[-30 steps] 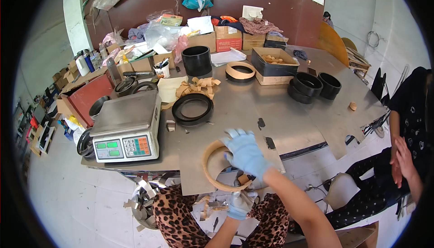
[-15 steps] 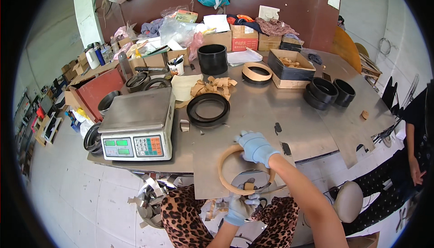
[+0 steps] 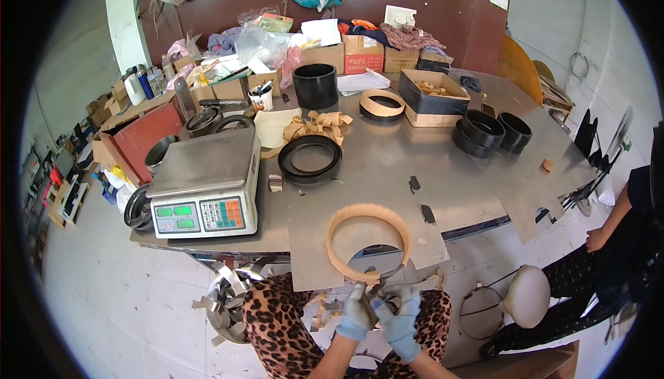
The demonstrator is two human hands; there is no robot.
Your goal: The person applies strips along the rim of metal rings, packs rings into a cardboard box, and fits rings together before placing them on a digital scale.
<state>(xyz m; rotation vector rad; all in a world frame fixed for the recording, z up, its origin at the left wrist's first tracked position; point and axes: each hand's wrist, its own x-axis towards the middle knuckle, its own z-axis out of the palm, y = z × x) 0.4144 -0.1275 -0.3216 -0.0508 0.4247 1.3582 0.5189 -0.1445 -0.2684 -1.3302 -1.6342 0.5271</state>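
A tan ring wrapped in strip [image 3: 333, 246] rests on the metal sheet at the table's near edge. My left hand [image 3: 357, 315], in a blue-grey glove, is closed at the ring's nearest part, its fingertips against the band. Right beside it, my right hand [image 3: 401, 318], also gloved, has its fingers curled in just below the ring. Something small and dark shows between the two hands, too blurred to name. A darker stretch of the ring shows at its lower right, above my right hand.
A scale [image 3: 204, 178] stands on the left. Behind the ring lie a black ring [image 3: 310, 177] and tan strips [image 3: 315, 127]. Black cylinders [image 3: 515, 133] and a box of tan pieces [image 3: 434, 95] stand farther back. A person [image 3: 602, 241] is at the right, by a stool [image 3: 527, 296].
My right hand has come off the ring's far right side and moved down toward me, beside my left hand. My left hand stays at the ring's near edge.
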